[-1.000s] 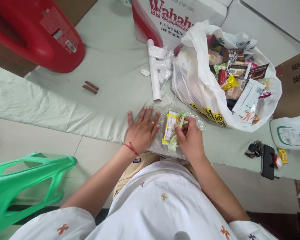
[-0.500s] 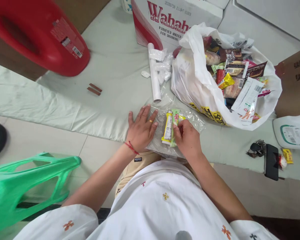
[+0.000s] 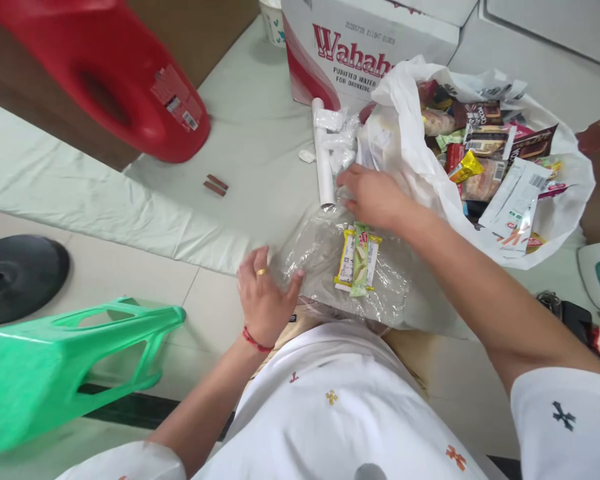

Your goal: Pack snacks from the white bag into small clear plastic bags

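My left hand [image 3: 267, 297] is open at the table's near edge, thumb spread towards the left side of a clear plastic film [image 3: 313, 250]. On that film lie a green-wrapped snack bar [image 3: 361, 260] and two yellow-and-white wrapped bars [image 3: 347, 260], side by side with the green one in the middle. My right hand [image 3: 373, 197] is above the film's far side, slightly blurred, thumb and forefinger apart with nothing seen between them. Just beyond its fingertips are a white cardboard tube [image 3: 324, 160] and crumpled clear plastic packets [image 3: 341, 141].
A white plastic bag [image 3: 405, 147] full of wrapped snacks stands at right, before a Wahaha carton [image 3: 350, 60]. At left are a red jug [image 3: 145, 93], two brown strips [image 3: 216, 185] and, on the floor, a green stool [image 3: 80, 347] and a black round base [image 3: 25, 277].
My right hand has let go of the green bar and moved away from me, towards the tube and packets. My left hand has lifted off the film and drawn back to the left.
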A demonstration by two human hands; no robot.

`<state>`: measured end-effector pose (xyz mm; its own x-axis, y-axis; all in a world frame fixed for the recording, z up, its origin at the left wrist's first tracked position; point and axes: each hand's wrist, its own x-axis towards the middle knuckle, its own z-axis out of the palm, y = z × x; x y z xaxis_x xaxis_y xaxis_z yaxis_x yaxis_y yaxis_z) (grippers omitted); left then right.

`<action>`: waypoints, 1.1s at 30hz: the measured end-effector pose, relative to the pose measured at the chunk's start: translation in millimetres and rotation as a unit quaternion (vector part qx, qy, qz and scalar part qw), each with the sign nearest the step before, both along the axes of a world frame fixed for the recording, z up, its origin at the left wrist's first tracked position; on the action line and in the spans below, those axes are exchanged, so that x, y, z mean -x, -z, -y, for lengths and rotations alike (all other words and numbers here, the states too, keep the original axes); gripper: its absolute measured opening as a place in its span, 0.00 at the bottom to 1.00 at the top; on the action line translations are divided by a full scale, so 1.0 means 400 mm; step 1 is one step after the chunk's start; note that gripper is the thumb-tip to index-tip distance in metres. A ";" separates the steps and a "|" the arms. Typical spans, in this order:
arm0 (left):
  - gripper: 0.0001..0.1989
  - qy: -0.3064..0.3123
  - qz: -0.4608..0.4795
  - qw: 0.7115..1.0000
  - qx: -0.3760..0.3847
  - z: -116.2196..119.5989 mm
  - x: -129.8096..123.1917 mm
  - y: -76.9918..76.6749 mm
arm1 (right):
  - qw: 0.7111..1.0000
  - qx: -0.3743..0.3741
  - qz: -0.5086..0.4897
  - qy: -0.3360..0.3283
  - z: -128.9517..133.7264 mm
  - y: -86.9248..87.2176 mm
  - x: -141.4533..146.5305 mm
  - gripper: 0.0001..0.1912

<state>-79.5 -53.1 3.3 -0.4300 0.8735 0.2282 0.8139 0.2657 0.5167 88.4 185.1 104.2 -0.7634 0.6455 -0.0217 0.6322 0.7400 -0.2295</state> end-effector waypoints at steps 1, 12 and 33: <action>0.36 -0.017 0.013 1.000 0.008 0.026 -0.007 0.007 | 0.998 0.003 0.013 -0.055 -0.009 0.009 0.027 0.22; 0.19 -0.107 0.209 0.965 0.113 0.088 -0.011 -0.040 | 0.937 -0.031 0.223 -0.267 -0.039 0.092 0.190 0.17; 0.05 0.384 -0.057 0.900 -0.197 0.025 -0.144 -0.161 | 0.954 -0.125 0.209 -0.175 0.042 -0.029 -0.132 0.12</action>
<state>-21.8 -63.3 67.7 0.3129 0.7447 0.5895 0.7332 -0.5839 0.3485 141.3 168.2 115.7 -0.8916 0.3781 -0.2491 0.3346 0.9209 0.2002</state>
